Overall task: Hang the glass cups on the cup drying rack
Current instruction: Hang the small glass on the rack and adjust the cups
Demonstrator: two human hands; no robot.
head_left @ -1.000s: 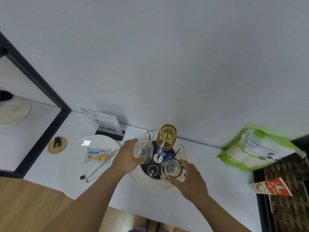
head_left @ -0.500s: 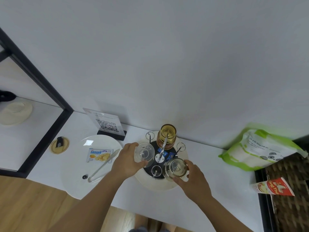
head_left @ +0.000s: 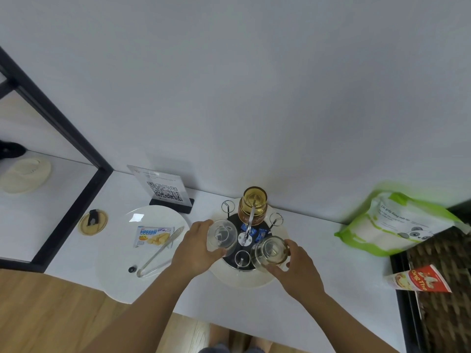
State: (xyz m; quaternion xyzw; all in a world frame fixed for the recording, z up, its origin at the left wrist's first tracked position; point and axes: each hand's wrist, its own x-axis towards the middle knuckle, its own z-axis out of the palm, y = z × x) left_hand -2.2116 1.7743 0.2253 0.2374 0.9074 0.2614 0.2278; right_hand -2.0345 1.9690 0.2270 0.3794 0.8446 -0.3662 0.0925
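Observation:
The cup drying rack (head_left: pixel 246 236) stands on a round white base near the wall, with wire loop pegs around a central handle. My left hand (head_left: pixel 195 248) grips a clear glass cup (head_left: pixel 221 236) turned upside down over a left peg. My right hand (head_left: pixel 297 267) holds a second clear glass cup (head_left: pixel 270 250) upside down over a front right peg. An amber glass cup (head_left: pixel 253 205) hangs on the rack's back peg. Three loop pegs stand bare: back left (head_left: pixel 227 206), back right (head_left: pixel 276 220), front (head_left: pixel 242 257).
A white plate (head_left: pixel 114 271) to the left carries a snack packet (head_left: pixel 153 235) and metal tongs (head_left: pixel 160 253). A QR code stand (head_left: pixel 163 191) sits behind it. A green and white bag (head_left: pixel 397 222) and a woven basket (head_left: pixel 443 276) lie right. The table edge runs near my arms.
Both cups have shifted slightly over their pegs, the right one a little rightward. Both hands stay wrapped around them.

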